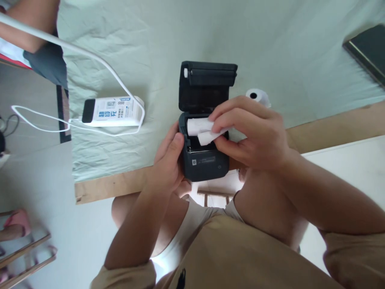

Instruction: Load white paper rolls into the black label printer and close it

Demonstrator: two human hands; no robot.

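Observation:
A small dark portable printer [206, 166] is held over the table's front edge with its lid [207, 86] flipped up. My left hand [170, 156] grips the printer's left side, thumb on the rim. Inside the paper bay lies a white paper roll [197, 127]. My right hand [252, 134] pinches the roll's loose paper end between thumb and fingers, over the bay; the roll's right end is hidden behind those fingers. Just beyond my right hand, a second white paper roll [258, 96] with a black core rests on the cloth.
A white power bank [116, 111] with a white cable [102, 60] lies on the green tablecloth [162, 48] at left. A dark flat object [368, 52] is at far right. Another person's arm [36, 20] shows at upper left. The table's wooden edge [114, 182] runs below.

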